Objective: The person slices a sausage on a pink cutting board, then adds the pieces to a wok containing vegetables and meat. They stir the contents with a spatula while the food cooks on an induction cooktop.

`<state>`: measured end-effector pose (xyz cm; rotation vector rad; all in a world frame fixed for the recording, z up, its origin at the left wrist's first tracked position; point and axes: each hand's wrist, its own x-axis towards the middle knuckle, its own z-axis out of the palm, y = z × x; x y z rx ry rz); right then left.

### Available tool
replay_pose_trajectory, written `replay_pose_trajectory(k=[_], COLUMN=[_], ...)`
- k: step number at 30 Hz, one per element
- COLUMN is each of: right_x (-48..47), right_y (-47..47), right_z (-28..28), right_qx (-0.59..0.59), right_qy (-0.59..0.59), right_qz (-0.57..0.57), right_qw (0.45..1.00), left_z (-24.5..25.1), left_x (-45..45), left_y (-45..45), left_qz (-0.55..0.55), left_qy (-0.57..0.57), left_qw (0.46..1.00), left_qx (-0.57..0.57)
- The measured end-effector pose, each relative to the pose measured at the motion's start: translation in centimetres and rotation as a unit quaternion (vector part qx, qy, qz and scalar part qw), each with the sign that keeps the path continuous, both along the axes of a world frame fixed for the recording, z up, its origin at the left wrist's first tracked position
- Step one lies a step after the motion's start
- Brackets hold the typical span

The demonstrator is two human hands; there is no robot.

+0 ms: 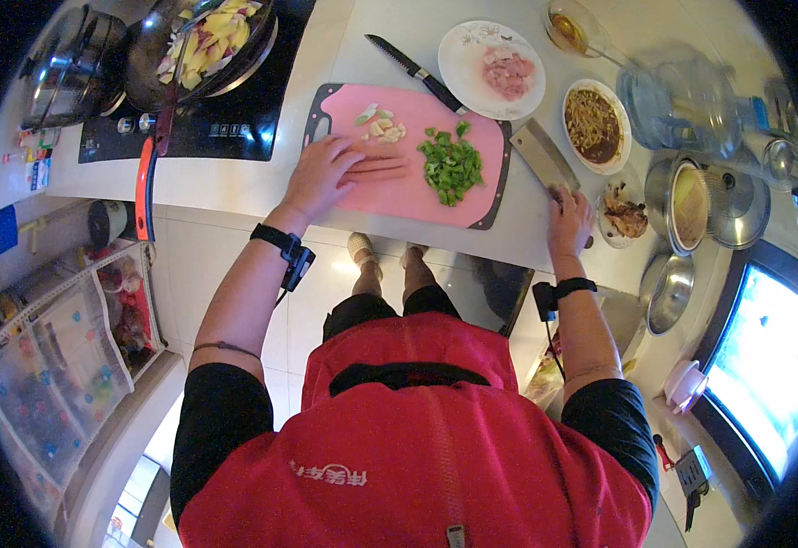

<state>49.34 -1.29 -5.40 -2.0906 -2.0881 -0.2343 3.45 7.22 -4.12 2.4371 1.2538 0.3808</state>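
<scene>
My left hand (324,175) rests on the left part of a pink cutting board (385,205), its fingers on or beside long pinkish strips of food (382,166), slightly blurred. To the right of the board, my right hand (569,218) grips the handle of a cleaver (543,152), whose broad blade lies flat against the counter beside the board's edge. Chopped green pepper (450,166) is heaped on the board's right half. Pale garlic pieces (385,130) and a few scallion pieces (369,114) sit near its top. A black-handled serrated knife (416,72) lies behind the board.
A plate (460,89) with raw meat stands behind the board. Bowls of sauce (592,130) and brown food scraps (623,214) stand at right, near a metal bowl (669,294). At left, a wok (145,75) holding sliced food sits on the stove; its orange handle (144,188) overhangs the counter.
</scene>
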Motion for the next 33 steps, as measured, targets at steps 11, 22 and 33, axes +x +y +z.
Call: replay_pose_trajectory(k=[11,22,33], right_x=[-21.9,-22.1,-17.0], right_y=[17.3,19.5,-3.0], right_z=[2.0,3.1,3.8], right_qx=[-0.183,-0.193,-0.287], right_qy=[0.05,0.033,0.52], right_qz=[0.148,0.121,-0.107], right_qw=[0.971,0.973,0.797], left_z=[-1.4,-2.7,-1.3], left_x=[1.5,1.2,0.3], left_y=[-0.3,-0.2,0.0], left_qz=[-0.019,-0.043,-0.113], left_qy=[-0.056,-0.029,-0.029], left_qw=[0.998,0.999,0.992], left_qx=[-0.002,-0.015,-0.038])
